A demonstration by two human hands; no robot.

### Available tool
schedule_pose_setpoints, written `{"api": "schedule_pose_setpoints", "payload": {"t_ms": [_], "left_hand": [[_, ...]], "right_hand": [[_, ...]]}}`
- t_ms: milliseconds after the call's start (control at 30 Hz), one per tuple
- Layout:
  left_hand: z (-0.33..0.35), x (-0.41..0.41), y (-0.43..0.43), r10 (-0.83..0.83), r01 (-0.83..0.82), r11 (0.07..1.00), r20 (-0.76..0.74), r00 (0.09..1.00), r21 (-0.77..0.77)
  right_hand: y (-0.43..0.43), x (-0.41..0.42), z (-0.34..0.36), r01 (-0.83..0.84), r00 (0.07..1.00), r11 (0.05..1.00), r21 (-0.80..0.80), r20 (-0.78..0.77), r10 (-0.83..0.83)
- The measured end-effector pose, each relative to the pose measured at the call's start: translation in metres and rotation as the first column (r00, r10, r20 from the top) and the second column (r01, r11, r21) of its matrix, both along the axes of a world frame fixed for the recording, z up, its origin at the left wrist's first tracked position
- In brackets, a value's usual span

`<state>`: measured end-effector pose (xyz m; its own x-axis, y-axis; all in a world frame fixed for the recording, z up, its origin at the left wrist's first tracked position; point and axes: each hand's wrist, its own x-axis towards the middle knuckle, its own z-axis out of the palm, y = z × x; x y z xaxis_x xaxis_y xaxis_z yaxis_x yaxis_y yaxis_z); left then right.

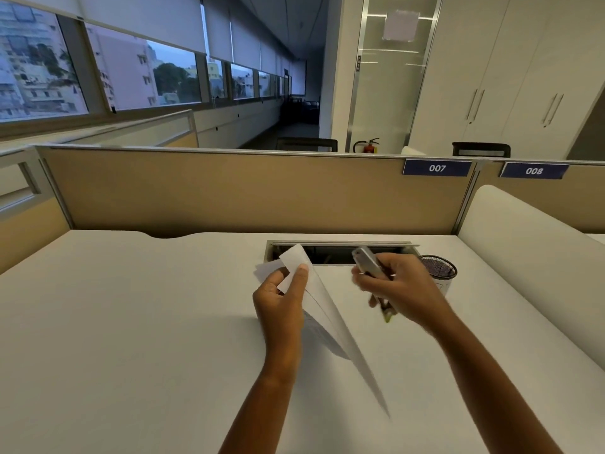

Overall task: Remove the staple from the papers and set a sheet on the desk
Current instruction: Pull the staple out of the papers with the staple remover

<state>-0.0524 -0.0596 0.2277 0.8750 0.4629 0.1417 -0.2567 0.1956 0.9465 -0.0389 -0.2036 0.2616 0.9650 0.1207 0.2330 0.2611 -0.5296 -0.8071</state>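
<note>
White papers (330,319) hang above the white desk (131,322), held at their top corner by my left hand (281,299), thumb pressed on the front sheet. The sheets fan apart at the top and slope down to the right. To their right my right hand (402,290) is closed around a silver stapler (368,262), which is blurred, with a yellow-green tip showing below the fingers. The stapler is apart from the papers by a short gap. No staple is visible.
A black mesh pen cup (440,268) stands just behind my right hand. An open cable slot (337,249) is set in the desk behind both hands. A tan partition (229,191) closes the back, and a white curved divider (523,244) bounds the right side.
</note>
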Motion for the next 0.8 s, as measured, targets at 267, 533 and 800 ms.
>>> {"api": "schedule_pose_setpoints", "payload": {"t_ms": [267,533,800], "left_hand": [[0.006,-0.004,-0.004,-0.059,0.056,0.998,-0.102,0.993,-0.035],[0.004,0.000,-0.005,-0.062,0.058,0.998,-0.113,0.992,-0.034],[-0.001,0.002,-0.004,-0.090,0.084,0.995,-0.144,0.985,-0.046]], "right_hand": [[0.037,-0.002,-0.024,-0.143,0.985,0.983,0.119,0.118,0.129],[0.035,-0.007,-0.034,-0.055,0.926,0.988,-0.146,0.363,0.105],[0.027,-0.004,-0.034,-0.069,0.943,0.985,-0.158,0.312,0.116]]}}
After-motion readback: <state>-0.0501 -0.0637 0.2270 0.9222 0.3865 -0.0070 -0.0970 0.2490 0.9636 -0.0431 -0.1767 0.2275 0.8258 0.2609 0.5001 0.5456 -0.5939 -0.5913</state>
